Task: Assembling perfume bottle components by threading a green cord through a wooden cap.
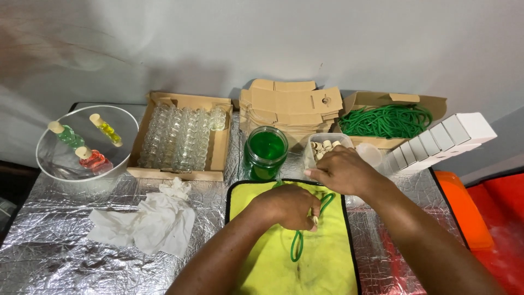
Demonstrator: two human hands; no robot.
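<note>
Green cord [297, 240] lies on a yellow mat [333, 267], its loop running lengthwise toward the person. The left hand [289, 206] is closed around the cord's upper end. The right hand [344, 172], just beyond it, has its fingers curled narrow beside a small tub of corks [323, 147]; whether they grip anything is unclear.

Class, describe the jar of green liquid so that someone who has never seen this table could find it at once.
Start at the foil-covered table and find the yellow mat at its front. Just behind the mat's far left corner stands a round clear glass jar of bright green liquid. Its neighbours are all cardboard or plastic; it alone is open-topped and vivid green.
</note>
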